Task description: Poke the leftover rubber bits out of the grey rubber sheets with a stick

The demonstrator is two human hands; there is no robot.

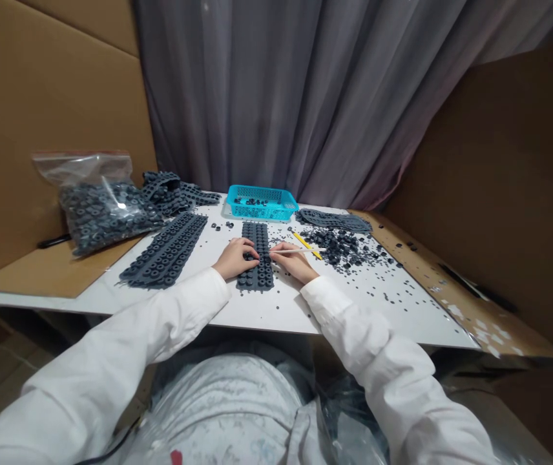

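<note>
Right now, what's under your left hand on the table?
The left hand has its fingers across the edge of a dark grey moulded rubber strip, with the palm toward the white table top. Whatever lies directly beneath the hand is covered and cannot be seen.

Zip bag (104, 210) left of the rubber strip (255, 278), plastic basket (261, 205) behind it, loose rings (339, 248) right

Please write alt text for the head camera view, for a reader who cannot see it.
The left hand and right hand work at a dark grey rubber ring strip on a white table, the right holding a thin stick. Loose rings and a blue basket lie beyond.
</note>
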